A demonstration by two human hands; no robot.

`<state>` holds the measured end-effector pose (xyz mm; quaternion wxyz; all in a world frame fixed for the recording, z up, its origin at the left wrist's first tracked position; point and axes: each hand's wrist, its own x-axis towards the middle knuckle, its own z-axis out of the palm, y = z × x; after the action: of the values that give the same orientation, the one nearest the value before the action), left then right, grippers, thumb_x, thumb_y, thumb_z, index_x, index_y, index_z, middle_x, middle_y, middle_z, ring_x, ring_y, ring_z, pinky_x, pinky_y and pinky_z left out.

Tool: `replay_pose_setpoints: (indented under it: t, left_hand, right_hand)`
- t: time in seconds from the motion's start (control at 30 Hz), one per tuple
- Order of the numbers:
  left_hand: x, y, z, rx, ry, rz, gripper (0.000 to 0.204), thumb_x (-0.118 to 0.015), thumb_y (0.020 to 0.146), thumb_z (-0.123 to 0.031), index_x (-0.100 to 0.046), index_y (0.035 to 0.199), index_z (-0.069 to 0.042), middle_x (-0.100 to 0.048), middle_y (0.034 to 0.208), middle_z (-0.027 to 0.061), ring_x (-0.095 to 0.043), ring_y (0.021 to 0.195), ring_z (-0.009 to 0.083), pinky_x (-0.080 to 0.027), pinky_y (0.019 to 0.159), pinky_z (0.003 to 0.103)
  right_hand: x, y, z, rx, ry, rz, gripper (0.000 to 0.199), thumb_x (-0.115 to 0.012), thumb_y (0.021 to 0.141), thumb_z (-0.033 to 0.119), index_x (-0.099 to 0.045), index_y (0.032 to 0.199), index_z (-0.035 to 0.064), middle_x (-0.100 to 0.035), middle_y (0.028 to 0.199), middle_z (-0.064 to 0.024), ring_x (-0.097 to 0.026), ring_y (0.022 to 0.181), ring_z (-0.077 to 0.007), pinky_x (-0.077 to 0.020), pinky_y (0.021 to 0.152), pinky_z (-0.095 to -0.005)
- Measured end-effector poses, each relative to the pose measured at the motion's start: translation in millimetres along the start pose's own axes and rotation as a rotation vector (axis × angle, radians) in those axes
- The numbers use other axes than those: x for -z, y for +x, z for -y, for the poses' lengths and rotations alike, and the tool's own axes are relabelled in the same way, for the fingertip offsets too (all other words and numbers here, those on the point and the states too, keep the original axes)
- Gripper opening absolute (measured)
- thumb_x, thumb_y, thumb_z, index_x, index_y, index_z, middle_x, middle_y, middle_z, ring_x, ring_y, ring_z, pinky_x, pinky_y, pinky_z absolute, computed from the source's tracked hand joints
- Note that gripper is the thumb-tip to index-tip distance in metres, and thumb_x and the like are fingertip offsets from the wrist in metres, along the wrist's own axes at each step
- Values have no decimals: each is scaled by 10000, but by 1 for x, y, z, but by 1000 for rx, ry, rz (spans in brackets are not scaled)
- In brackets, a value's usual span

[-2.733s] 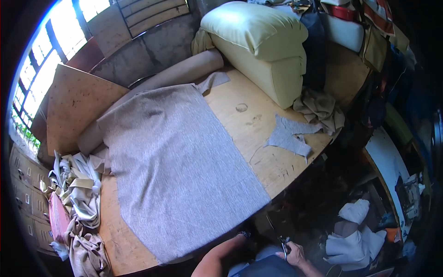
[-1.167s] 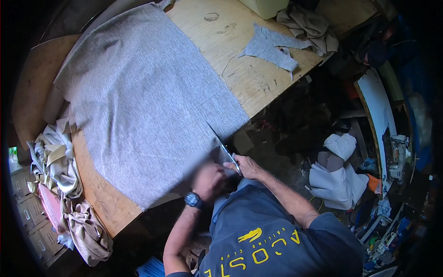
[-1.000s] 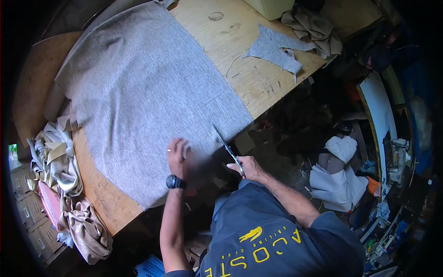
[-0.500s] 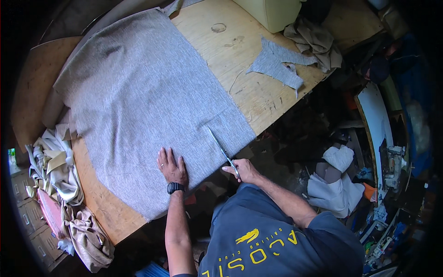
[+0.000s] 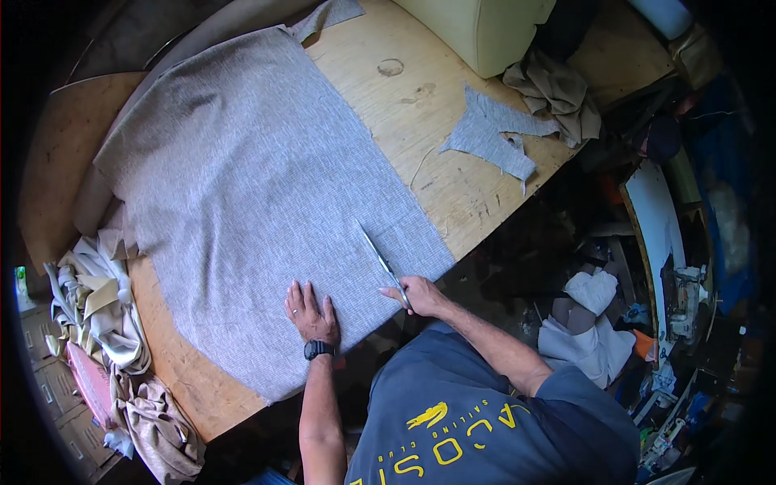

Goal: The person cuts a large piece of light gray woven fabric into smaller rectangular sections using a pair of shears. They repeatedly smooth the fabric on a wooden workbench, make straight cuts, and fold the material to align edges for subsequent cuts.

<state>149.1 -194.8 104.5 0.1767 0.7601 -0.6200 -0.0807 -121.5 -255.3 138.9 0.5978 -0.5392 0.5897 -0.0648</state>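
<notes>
A large sheet of grey woven fabric (image 5: pixel 259 186) lies over a wooden work table (image 5: pixel 388 105), wrinkled toward its left side. My left hand (image 5: pixel 314 314) rests flat on the fabric near its front edge, fingers apart, with a ring and a dark wristwatch. In my right hand (image 5: pixel 420 296), at the table's front edge, is a pair of long metal scissors (image 5: pixel 378 257). Their blades lie over the fabric, pointing away and to the left, and look nearly closed together. My fingers wrap the handles and partly hide them.
An irregular grey fabric scrap (image 5: pixel 497 133) lies at the table's right, beside a crumpled brown cloth (image 5: pixel 558 97) and a pale yellow upholstered block (image 5: pixel 485 32). Fabric remnants (image 5: pixel 105 299) are heaped at the left edge. White padding (image 5: pixel 586 339) sits beyond the table on the right.
The scissors have shifted slightly left across the fabric with my right hand. My left hand sits a little lower and further right in the picture; the whole view has shifted slightly.
</notes>
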Motion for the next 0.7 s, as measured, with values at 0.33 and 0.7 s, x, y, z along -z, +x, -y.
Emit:
replay_pose_setpoints:
  t: [0.33, 0.7]
  left_hand:
    - [3, 3, 1, 12, 3, 25, 538, -623, 895, -283, -531, 1366, -39, -372, 1542, 205, -295, 1458, 370, -169, 1206, 535]
    - [-1, 4, 6, 1, -10, 6, 537, -642, 885, -278, -538, 1358, -45, -394, 1527, 206, -314, 1445, 378, -179, 1197, 545]
  right_hand:
    - [12, 29, 24, 14, -126, 51, 778, -570, 860, 742, -653, 858, -32, -679, 810, -234, -663, 794, -362, -508, 731, -460]
    - [9, 24, 38, -2, -233, -28, 729, -604, 869, 691, -648, 911, -36, -679, 867, -277, -670, 851, -413, -513, 770, -485]
